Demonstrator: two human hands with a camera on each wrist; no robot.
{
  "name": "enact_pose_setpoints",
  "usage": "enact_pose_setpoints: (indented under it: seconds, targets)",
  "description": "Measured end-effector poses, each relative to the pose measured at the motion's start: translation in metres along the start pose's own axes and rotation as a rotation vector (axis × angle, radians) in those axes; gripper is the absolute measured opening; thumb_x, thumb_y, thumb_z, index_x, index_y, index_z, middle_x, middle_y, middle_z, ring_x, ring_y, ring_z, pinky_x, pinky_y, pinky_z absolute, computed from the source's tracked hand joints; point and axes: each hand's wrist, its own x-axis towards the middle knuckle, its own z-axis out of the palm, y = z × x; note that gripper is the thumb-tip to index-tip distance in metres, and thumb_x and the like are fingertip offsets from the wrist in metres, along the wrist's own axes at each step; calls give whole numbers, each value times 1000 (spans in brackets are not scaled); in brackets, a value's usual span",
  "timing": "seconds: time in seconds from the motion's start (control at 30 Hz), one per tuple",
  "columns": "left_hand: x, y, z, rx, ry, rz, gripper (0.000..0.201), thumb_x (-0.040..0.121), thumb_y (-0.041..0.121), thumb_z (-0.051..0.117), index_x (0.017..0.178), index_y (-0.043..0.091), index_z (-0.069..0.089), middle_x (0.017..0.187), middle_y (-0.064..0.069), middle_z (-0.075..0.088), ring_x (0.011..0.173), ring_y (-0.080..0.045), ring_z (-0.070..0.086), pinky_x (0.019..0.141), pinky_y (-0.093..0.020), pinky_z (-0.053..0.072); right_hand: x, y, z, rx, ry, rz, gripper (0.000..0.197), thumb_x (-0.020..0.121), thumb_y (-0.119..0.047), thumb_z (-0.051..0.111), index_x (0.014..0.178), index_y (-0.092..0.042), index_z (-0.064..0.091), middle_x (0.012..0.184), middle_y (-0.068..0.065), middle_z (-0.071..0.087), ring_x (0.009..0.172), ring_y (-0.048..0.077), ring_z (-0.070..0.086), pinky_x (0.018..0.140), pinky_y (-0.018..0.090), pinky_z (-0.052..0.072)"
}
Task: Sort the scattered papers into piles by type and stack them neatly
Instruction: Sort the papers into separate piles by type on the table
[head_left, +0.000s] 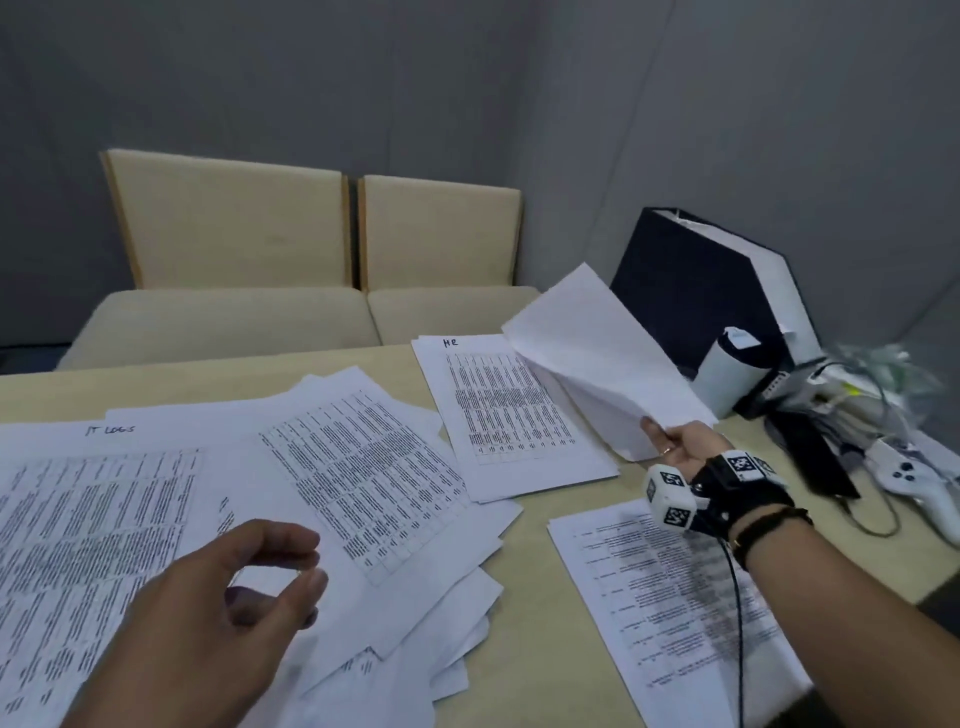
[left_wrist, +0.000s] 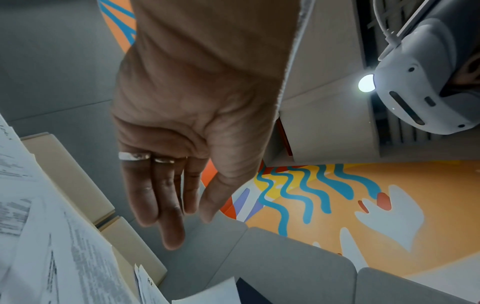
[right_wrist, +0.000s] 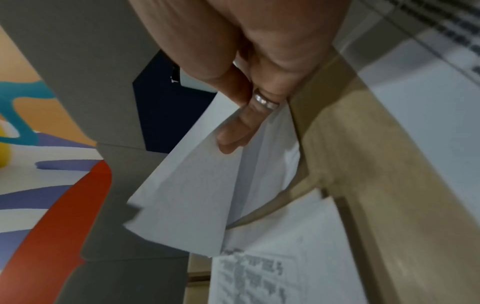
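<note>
Roughly midway: right hand (head_left: 684, 448) fingers pinch white blank-backed sheets (head_left: 597, 358) over the handwritten-"HR" printed pile (head_left: 506, 410); left hand (head_left: 244, 587) loosely curled, empty, above unsorted overlapping printouts (head_left: 363, 467) on beige tabletop (head_left: 524, 597)

Pale wooden table (head_left: 395, 364): loose printed sheets (head_left: 363, 467) beneath left hand (head_left: 218, 613), HR stack (head_left: 509, 415) beyond, listing sheets (head_left: 675, 597) under right wrist.

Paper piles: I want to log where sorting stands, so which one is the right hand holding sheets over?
The pile headed "HR" at the table's far side. The right hand pinches lifted sheets over its right edge; the other piles lie flat, untouched.
</note>
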Motion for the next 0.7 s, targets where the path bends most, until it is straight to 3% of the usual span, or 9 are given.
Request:
enact_pose_setpoints:
  seconds: [0.07,0.13,0.3,0.4,0.47,0.5,0.57,0.63,0.7]
  targets:
    - [-1,0,0,19,11,8,42,80,19,85,87,56,67,81,27,75,59,-3,74,63,-20,52,17,2,-7,-47,51,-13,22,105,12,33,112,4,53,123,18,51,48,12,71,60,20,57]
    - [-2,-1,-2,30,15,2,42,79,17,86,86,54,68,80,25,75,57,-4,74,66,-28,54,29,6,-11,-38,100,27,28,105,13,30,126,1,45,125,20,49,48,13,71,60,21,58]
    - [-2,-5,-6,59,-5,-9,43,79,17,86,84,55,68,77,24,75,57,-5,75,67,-26,53,35,6,-13,-308,98,-27,47,104,11,34,152,11,32,147,28,47,78,18,59,83,32,60]
    - [-2,-5,-11,80,-22,0,44,79,19,86,87,57,67,77,24,76,59,-3,75,65,-15,50,30,6,-13,-451,158,-74,40,95,1,52,134,12,52,110,26,71,67,28,68,60,36,62]
    - [-3,-4,-16,98,-31,-3,45,79,21,87,89,59,65,75,24,75,59,-2,74,70,-17,50,25,4,-12,-584,204,-65,39,88,-12,62,119,11,60,84,26,75,55,31,67,65,41,60]
    - [-4,-3,-19,110,-31,-6,45,79,22,87,90,60,65,74,24,75,59,-1,74,72,-19,49,20,1,-11,-671,237,-71,44,85,-18,67,118,10,61,83,23,75,57,31,66,68,42,57]
    - [-5,-3,-24,133,-22,-21,37,80,26,86,92,55,66,73,24,75,60,-1,74,75,-24,50,2,-5,-7,-850,326,-91,65,81,-31,74,130,7,56,103,20,68,75,33,65,71,44,53]
    - [-5,-4,-29,161,4,-41,20,82,31,84,89,44,70,79,30,74,61,1,73,74,-28,52,-24,-6,6,-995,365,-181,80,82,-34,76,145,0,40,134,21,54,107,40,63,85,48,51]
    - [-3,-9,-37,242,22,-66,17,85,38,81,94,43,68,91,32,72,59,7,69,75,-33,54,-53,1,33,-1061,217,-347,73,88,-31,75,148,-6,41,150,21,45,129,41,53,104,49,47]
